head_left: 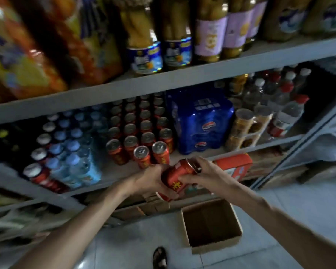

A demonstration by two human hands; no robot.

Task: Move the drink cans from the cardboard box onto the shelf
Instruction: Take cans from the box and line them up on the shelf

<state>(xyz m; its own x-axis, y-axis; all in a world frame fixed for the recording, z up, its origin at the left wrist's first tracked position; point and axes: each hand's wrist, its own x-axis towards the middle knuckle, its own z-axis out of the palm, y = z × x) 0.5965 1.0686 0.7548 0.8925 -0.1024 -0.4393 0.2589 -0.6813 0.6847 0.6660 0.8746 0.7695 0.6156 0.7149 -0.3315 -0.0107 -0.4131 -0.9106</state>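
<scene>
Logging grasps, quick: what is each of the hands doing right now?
Left hand: grips the red drink can at its lower end.
Right hand: grips the same can near its top.

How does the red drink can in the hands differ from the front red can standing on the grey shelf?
The held red drink can lies tilted, gripped by the left hand and right hand; the front shelf can stands upright, untouched. Both have red bodies with yellow print.
</scene>
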